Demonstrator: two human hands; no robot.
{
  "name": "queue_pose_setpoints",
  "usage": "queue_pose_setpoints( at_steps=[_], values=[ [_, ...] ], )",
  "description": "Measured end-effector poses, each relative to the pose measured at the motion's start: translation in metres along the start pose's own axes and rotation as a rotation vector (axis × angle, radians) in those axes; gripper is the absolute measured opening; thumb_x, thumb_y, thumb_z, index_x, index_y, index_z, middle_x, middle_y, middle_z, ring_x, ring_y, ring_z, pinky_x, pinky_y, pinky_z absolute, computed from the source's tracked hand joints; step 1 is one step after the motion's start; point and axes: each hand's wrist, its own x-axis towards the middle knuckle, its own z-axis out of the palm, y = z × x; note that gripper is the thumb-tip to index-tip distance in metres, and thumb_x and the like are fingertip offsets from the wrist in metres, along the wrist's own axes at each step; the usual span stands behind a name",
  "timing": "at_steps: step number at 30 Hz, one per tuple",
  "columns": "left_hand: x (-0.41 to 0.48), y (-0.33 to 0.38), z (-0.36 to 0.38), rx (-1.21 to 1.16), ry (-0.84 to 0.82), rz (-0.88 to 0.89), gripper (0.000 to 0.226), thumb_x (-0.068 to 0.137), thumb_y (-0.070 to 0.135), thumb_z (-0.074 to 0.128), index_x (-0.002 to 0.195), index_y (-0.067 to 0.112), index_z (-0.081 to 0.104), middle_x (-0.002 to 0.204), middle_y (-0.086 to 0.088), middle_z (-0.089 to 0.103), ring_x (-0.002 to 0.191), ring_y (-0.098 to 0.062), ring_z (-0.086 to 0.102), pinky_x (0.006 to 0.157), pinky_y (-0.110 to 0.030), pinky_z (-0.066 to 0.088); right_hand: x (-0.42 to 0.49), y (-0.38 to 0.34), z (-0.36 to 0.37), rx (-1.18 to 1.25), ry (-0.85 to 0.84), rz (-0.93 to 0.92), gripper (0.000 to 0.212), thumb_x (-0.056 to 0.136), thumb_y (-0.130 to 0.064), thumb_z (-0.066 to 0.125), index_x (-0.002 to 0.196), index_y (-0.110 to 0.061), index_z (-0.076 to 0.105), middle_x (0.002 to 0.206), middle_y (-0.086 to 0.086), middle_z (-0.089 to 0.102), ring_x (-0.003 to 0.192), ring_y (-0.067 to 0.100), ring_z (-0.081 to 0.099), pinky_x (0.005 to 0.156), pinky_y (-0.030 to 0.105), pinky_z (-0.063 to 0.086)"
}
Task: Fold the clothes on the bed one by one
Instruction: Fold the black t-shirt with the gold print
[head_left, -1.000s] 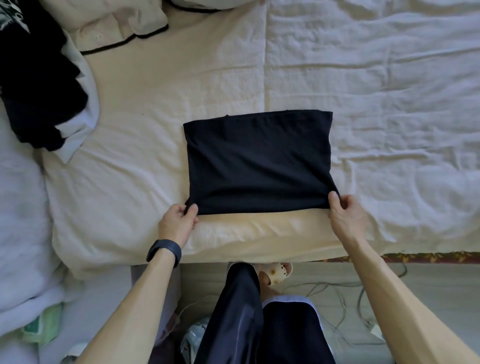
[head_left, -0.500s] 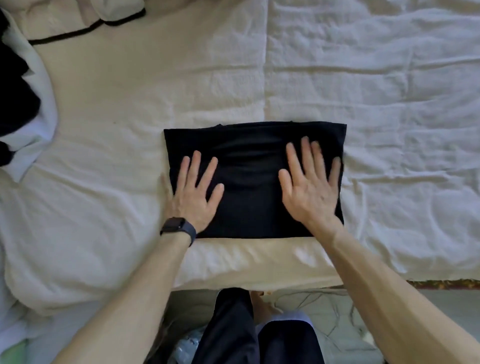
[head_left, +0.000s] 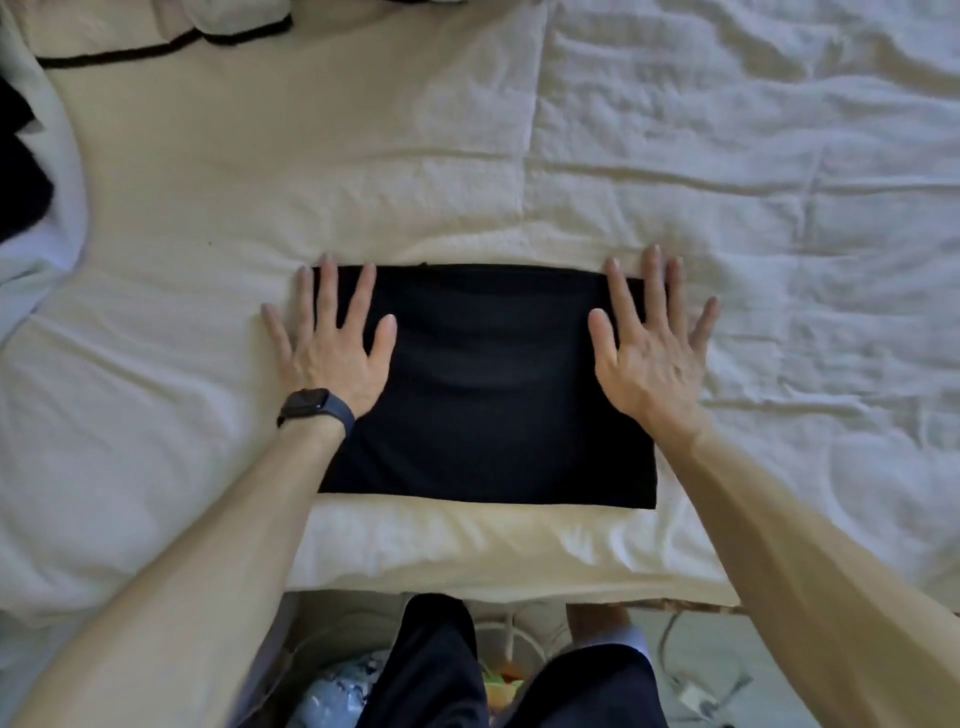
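Observation:
A black garment lies folded into a flat rectangle on the bed, close to the near edge. My left hand, with a dark watch on the wrist, lies flat with fingers spread over the garment's far left corner, partly on the sheet. My right hand presses flat over the far right corner, its outer fingers reaching past the cloth onto the sheet. Neither hand grips anything.
The bed is covered by a cream and white quilt. A pile of dark and white clothes sits at the far left. A cream garment with black trim lies at the top left. Cables trail on the floor below the bed edge.
A second ago both hands pinched the garment's near corners. They then laid flat on the cloth and have slid outward and away to its far corners.

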Motion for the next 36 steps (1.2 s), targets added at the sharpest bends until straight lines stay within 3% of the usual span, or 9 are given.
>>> queue_pose_setpoints(
  at_steps=[4, 11, 15, 17, 19, 22, 25, 30, 36],
  values=[
    [-0.033, 0.037, -0.007, -0.03, 0.086, -0.035, 0.064, 0.102, 0.055, 0.024, 0.16, 0.034, 0.008, 0.169, -0.006, -0.002, 0.155, -0.028, -0.003, 0.12, -0.063, -0.001, -0.007, 0.053, -0.016, 0.172, -0.036, 0.185, 0.058, 0.106, -0.051, 0.013, 0.161, -0.043, -0.003, 0.17, -0.001, -0.015, 0.155, 0.016, -0.019, 0.124, 0.057, -0.009],
    [-0.17, 0.204, 0.044, 0.061, -0.155, 0.506, 0.093, 0.087, 0.08, 0.035, 0.16, 0.032, 0.002, 0.168, 0.002, -0.009, 0.154, -0.02, -0.012, 0.12, -0.057, -0.01, -0.081, 0.144, -0.004, -0.014, -0.182, -0.018, 0.066, 0.105, -0.053, 0.024, 0.161, -0.039, -0.008, 0.169, 0.002, -0.022, 0.154, 0.021, -0.023, 0.124, 0.055, -0.009],
    [-0.179, 0.231, 0.044, 0.136, -0.107, 0.402, 0.083, 0.094, 0.05, 0.053, 0.161, 0.025, 0.01, 0.169, 0.002, 0.004, 0.155, -0.018, 0.008, 0.12, -0.057, 0.0, -0.094, 0.174, -0.01, -0.051, -0.293, -0.13, 0.069, 0.104, -0.056, 0.023, 0.16, -0.04, -0.015, 0.168, 0.001, -0.025, 0.153, 0.022, -0.027, 0.124, 0.056, -0.008],
    [-0.178, 0.234, 0.03, 0.055, -0.039, 0.399, 0.072, 0.089, 0.038, 0.064, 0.154, 0.026, 0.037, 0.159, -0.002, 0.036, 0.145, -0.021, 0.035, 0.115, -0.053, 0.029, -0.09, 0.178, -0.019, -0.055, -0.336, -0.16, 0.07, 0.105, -0.053, 0.029, 0.161, -0.037, -0.011, 0.169, 0.003, -0.021, 0.155, 0.024, -0.022, 0.124, 0.059, -0.002],
    [-0.18, 0.235, 0.016, -0.132, 0.123, 0.37, 0.048, 0.084, 0.027, 0.072, 0.131, 0.026, 0.064, 0.125, 0.0, 0.063, 0.114, -0.022, 0.06, 0.09, -0.042, 0.052, -0.085, 0.173, -0.032, -0.044, -0.364, -0.16, 0.07, 0.105, -0.048, 0.037, 0.162, -0.033, -0.001, 0.17, 0.007, -0.011, 0.157, 0.029, -0.012, 0.123, 0.059, 0.006],
    [-0.179, 0.238, -0.025, -0.635, 0.148, -0.055, 0.021, 0.098, 0.021, 0.058, 0.117, 0.02, 0.068, 0.098, 0.011, 0.065, 0.088, -0.009, 0.061, 0.076, -0.02, 0.047, -0.078, 0.153, -0.055, 0.173, -0.333, -0.072, 0.057, 0.101, -0.047, 0.048, 0.152, -0.022, 0.039, 0.162, 0.01, 0.031, 0.148, 0.035, 0.028, 0.116, 0.046, 0.03],
    [-0.173, 0.233, -0.052, -0.922, 0.158, -0.458, 0.016, 0.102, 0.022, 0.056, 0.114, 0.015, 0.062, 0.087, 0.018, 0.061, 0.076, 0.011, 0.058, 0.064, -0.004, 0.039, -0.061, 0.121, -0.08, 0.733, -0.495, 0.155, 0.054, 0.098, -0.056, 0.054, 0.135, -0.017, 0.06, 0.133, -0.001, 0.064, 0.12, 0.022, 0.06, 0.104, 0.041, 0.049],
    [-0.181, 0.226, -0.068, -1.018, 0.098, -0.421, 0.007, 0.1, 0.022, 0.058, 0.106, 0.025, 0.061, 0.09, 0.012, 0.065, 0.081, 0.012, 0.059, 0.067, -0.005, 0.043, -0.032, 0.062, -0.092, 1.218, -0.659, 0.339, 0.052, 0.09, -0.061, 0.066, 0.124, -0.021, 0.062, 0.119, -0.001, 0.068, 0.103, 0.021, 0.071, 0.093, 0.041, 0.058],
    [-0.19, 0.217, -0.075, -0.973, 0.076, -0.216, 0.008, 0.096, 0.021, 0.064, 0.103, 0.023, 0.067, 0.083, 0.02, 0.067, 0.082, 0.005, 0.063, 0.064, -0.007, 0.043, -0.004, 0.025, -0.097, 1.127, -0.449, 0.371, 0.021, 0.092, -0.026, 0.072, 0.095, -0.015, 0.055, 0.102, 0.005, 0.069, 0.09, 0.02, 0.072, 0.059, 0.028, 0.059]
  ],
)
